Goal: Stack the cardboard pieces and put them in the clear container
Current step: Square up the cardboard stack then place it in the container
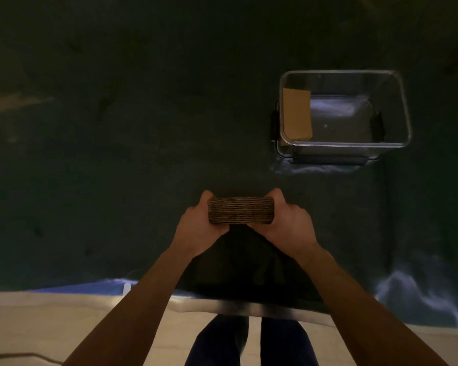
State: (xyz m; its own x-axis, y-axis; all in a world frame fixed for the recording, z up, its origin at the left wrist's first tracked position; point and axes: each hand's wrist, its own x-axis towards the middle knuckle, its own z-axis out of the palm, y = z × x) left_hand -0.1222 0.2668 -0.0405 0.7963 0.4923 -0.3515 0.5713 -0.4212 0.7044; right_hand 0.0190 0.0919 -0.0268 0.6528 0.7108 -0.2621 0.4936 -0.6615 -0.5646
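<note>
Corrugated brown edges face me: the cardboard stack (240,210) is squeezed between the left hand (197,228) and the right hand (288,227), fingers curled round each short end, held over the dark bench (117,128). It looks light and stiff, but loose sheets could slide apart, so I'd keep pressure on both ends. Further right stands the clear container (405,107), one cardboard sheet (296,114) leaning inside against its left wall. No label or writing is legible anywhere.
</note>
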